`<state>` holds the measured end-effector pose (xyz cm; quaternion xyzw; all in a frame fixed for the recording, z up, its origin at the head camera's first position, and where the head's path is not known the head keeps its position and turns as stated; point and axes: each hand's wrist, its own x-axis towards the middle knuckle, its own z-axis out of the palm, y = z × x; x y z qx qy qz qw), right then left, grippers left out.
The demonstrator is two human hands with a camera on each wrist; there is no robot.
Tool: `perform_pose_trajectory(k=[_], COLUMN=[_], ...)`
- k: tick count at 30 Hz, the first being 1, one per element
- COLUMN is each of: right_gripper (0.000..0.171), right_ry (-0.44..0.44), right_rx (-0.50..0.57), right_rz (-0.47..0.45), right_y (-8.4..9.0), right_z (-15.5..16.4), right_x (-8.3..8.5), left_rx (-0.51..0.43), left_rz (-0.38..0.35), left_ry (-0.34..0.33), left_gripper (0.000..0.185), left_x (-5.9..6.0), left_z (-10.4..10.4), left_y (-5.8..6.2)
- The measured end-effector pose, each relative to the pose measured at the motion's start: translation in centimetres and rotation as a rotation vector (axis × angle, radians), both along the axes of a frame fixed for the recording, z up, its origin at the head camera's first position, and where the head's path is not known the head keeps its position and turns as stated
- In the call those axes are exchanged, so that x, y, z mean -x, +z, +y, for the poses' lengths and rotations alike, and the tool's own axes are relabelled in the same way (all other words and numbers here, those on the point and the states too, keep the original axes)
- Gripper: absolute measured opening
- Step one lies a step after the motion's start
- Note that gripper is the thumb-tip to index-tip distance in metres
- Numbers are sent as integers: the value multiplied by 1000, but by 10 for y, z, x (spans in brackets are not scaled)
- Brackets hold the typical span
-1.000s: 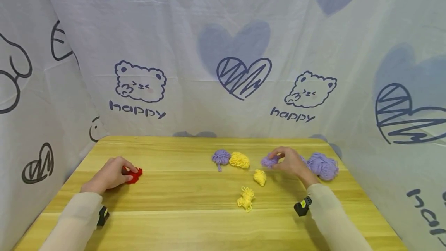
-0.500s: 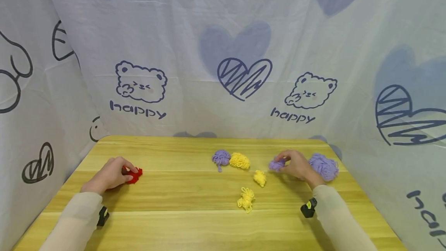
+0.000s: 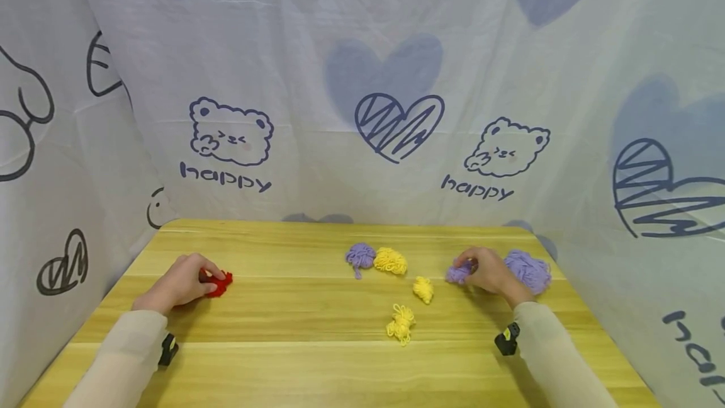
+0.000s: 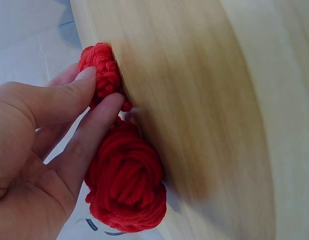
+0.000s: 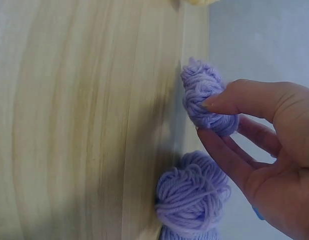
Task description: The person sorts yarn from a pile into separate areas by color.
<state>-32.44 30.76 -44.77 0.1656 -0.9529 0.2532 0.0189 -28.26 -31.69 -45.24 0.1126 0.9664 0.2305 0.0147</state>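
Note:
My left hand (image 3: 182, 283), at the left of the table, pinches a small red yarn ball (image 4: 100, 70) between thumb and fingers. A bigger red yarn ball (image 4: 125, 182) lies right beside those fingers in the left wrist view; the hand mostly hides it from the head view. On the other side, my right hand (image 3: 491, 272) holds a small purple yarn ball (image 5: 207, 100) by thumb and fingertips. Close by the right hand sits larger purple yarn (image 3: 528, 271), whose loops show in the right wrist view. Whether the held purple ball touches the table I cannot tell.
Right of the table's middle, another purple yarn ball (image 3: 360, 257) touches a yellow yarn ball (image 3: 391, 261). Two more yellow bundles lie nearer: a small one (image 3: 423, 289) and a loopy one (image 3: 401, 324). A printed curtain (image 3: 317, 162) hangs round the wooden table (image 3: 283, 370).
My right hand has moved to the right and slightly nearer with the small purple yarn ball, closer to the larger purple yarn. My left hand stays in place on the red yarn ball.

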Motion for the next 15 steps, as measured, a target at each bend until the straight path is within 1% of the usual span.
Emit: perform_pose_trajectory(k=[8,15], right_gripper=[32,33], right_ry=[-19,0], right_rx=[-28,-64], right_rz=[-27,-7], right_y=[0,-3], right_z=[2,5], right_x=[1,3], left_rx=[3,5], left_rz=[-13,-20], left_ry=[1,6], left_gripper=[16,17], left_x=[0,0], left_z=[0,1], left_y=[1,1])
